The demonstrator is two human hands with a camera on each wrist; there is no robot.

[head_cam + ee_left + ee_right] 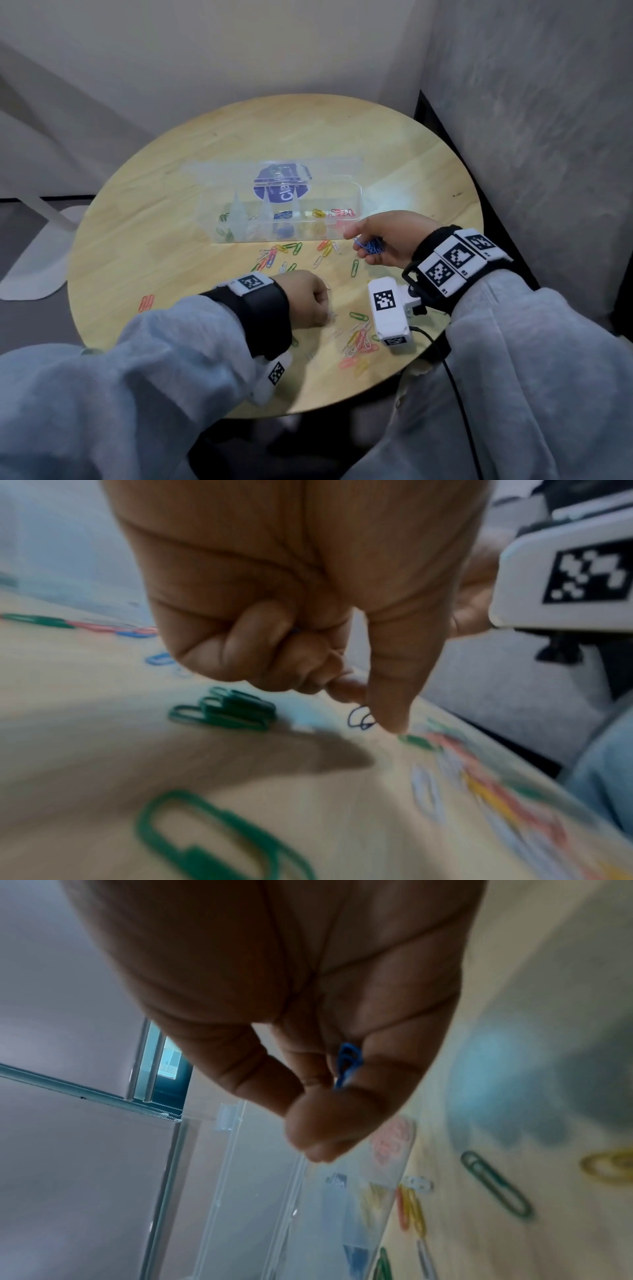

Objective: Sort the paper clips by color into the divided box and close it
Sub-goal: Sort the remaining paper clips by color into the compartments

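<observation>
Head view: a round wooden bench (171,192) carries one clear divided box (284,219), lid open and lying behind it, with green, white, blue, yellow and red clips in separate compartments from left to right. Loose paper clips (291,253) of mixed colours lie scattered just in front of the box, a second cluster sits near the bench's near edge, and one red pair (146,303) lies apart at the left. The right hand (387,240), palm up beside the box's right end, cups a bunch of blue clips (371,246); the exact count cannot be read. The left hand (308,298) hovers low over the bench, knuckles up, so its grasp is hidden here. Left wrist view: the left hand's (291,588) fingers (253,642) are clenched, with the thumb and one fingertip extended down over a small dark wire clip (359,718); whether they pinch it cannot be told. A stack of about three green clips (226,710) lies beside it. Right wrist view: the right hand's (291,988) fingers curl around the blue clips (347,1064), two loops visible, above the box's red compartment (394,1139).
</observation>
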